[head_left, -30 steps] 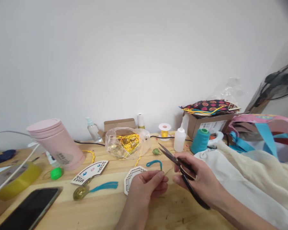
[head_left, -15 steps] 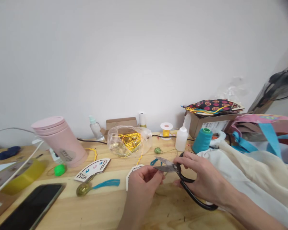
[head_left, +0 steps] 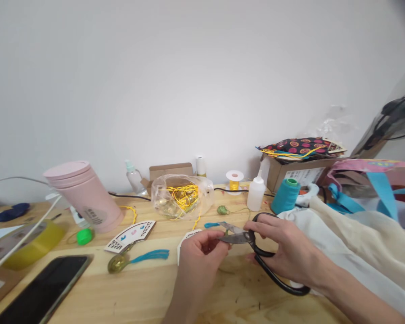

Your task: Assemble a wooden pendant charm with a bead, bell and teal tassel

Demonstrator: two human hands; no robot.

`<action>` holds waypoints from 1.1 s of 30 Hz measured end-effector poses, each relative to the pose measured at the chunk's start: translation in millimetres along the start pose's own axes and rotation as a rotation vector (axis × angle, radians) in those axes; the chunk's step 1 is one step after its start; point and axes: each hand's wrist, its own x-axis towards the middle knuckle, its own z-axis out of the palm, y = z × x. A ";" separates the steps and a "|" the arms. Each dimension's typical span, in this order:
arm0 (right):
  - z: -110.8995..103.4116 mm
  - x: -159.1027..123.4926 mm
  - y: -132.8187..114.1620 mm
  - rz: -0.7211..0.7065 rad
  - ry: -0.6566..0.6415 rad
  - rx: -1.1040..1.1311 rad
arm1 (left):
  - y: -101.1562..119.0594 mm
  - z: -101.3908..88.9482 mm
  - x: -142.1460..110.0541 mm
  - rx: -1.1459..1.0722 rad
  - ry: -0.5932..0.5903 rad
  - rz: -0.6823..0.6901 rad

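My right hand (head_left: 280,243) grips black-handled scissors (head_left: 246,237) by the handles. Their blades are parted and reach left to the fingertips of my left hand (head_left: 205,252). Those fingers are pinched together, apparently on a small blue tassel (head_left: 212,225) with green thread, which sticks out behind the blades; the pinched part is hidden. Partly covered by my left hand is a white cut-out piece (head_left: 186,236) with a yellow cord. Farther left, a fan-shaped piece (head_left: 130,236) lies joined to a gold-green ornament (head_left: 118,263) with another blue tassel (head_left: 150,256).
Behind my hands are a small green thread ball (head_left: 222,210), a white squeeze bottle (head_left: 256,195), a teal thread cone (head_left: 285,196) and a plastic bag (head_left: 158,198) of yellow cords. White cloth (head_left: 344,261) lies right; a phone (head_left: 50,285) and pink tumbler (head_left: 87,198) left.
The blue tassel behind the blades has swung left and straightened out. The scissors have shifted very slightly, their blades still parted by my left fingertips.
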 end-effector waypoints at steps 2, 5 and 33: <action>0.1 -0.4 -0.6 0.005 -0.019 -0.007 | -0.6 0.5 0.9 0.006 0.017 -0.003; -0.2 -0.9 -1.0 -0.002 -0.026 -0.011 | -1.4 0.1 1.2 0.027 0.025 0.010; -4.8 1.2 -3.7 -0.004 -0.096 -0.075 | 1.2 -2.5 -1.8 0.058 -0.052 0.061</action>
